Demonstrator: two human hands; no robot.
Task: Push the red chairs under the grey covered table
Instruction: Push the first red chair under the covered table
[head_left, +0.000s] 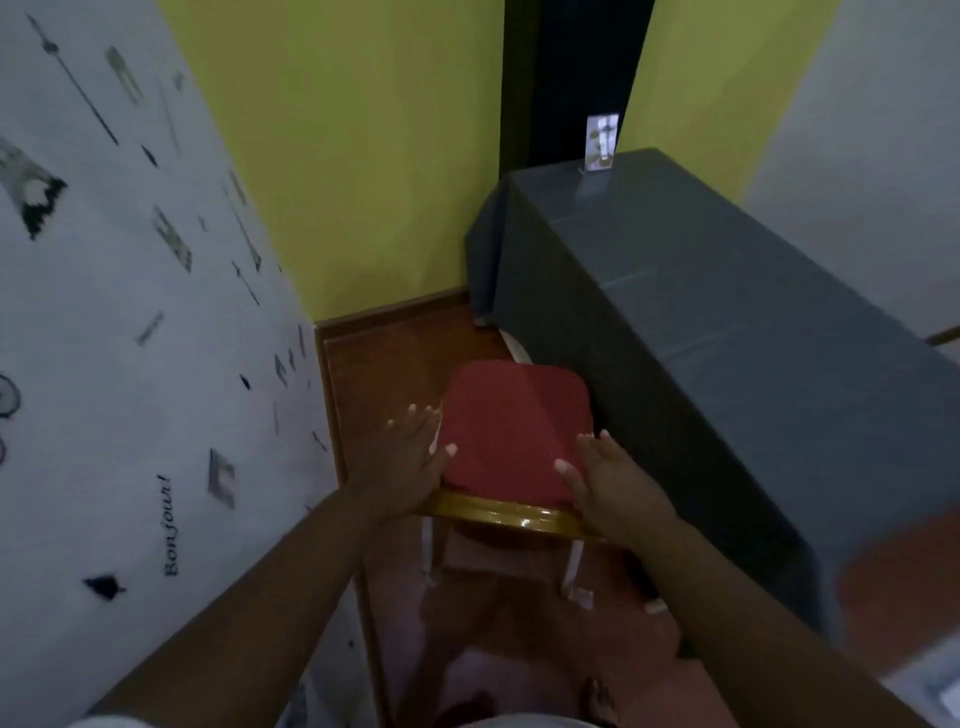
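A red chair (511, 431) with a gold frame and white legs stands on the wooden floor directly in front of me. It sits just left of the grey covered table (701, 322), touching or nearly touching the hanging cloth. My left hand (410, 462) lies on the cushion's left edge, fingers straight and spread, thumb on the red pad. My right hand (608, 483) lies on the right edge the same way, next to the cloth. Neither hand curls around the frame. I see no other red chair.
A white patterned wall (130, 364) runs close along the left, and a yellow wall (363, 182) closes the far end. A small picture stand (601, 143) sits on the table's far end, before a dark doorway. A narrow strip of floor (384, 364) lies between wall and table.
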